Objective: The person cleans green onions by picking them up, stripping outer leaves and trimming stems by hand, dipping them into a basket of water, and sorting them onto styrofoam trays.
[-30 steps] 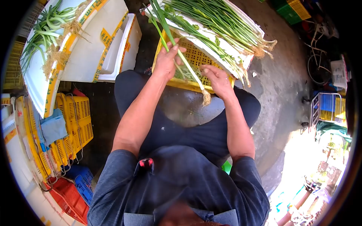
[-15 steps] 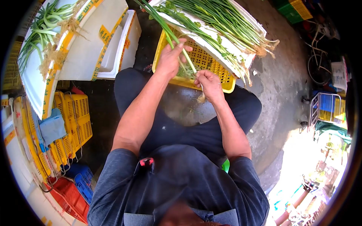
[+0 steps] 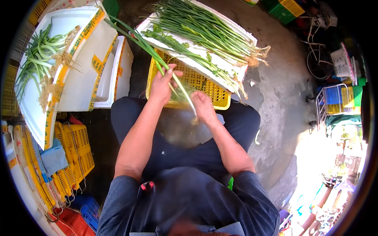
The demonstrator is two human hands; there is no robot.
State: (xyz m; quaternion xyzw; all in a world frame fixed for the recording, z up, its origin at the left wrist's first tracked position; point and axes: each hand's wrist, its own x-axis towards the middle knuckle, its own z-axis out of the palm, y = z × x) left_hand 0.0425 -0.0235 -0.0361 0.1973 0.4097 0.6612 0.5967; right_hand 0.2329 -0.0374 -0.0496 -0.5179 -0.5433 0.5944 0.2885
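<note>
My left hand [image 3: 161,87] is wrapped round a few green onions [image 3: 182,89], their green leaves reaching up to the left and the white root end hanging down to the right. Close beside that white end, my right hand [image 3: 203,107] has its fingers curled in a pinch; whatever they hold is hidden. Below both hands stands a yellow perforated crate [image 3: 220,99] with loose green scraps [image 3: 188,93] in it. A white foam lid [image 3: 232,72] rests across the crate's far side and bears a large pile of green onions [image 3: 204,31] with roots on.
To the left, a second foam lid [image 3: 75,13] carries more rooted green onions [image 3: 49,59], by white foam boxes [image 3: 123,72]. Stacked yellow crates [image 3: 80,149] stand lower left. On the right are a metal trolley [image 3: 323,104] and a bicycle [image 3: 318,59].
My right fingers were pinching the white stalk near its root and are now just beside it. My left hand keeps its hold. The whole view has shifted somewhat.
</note>
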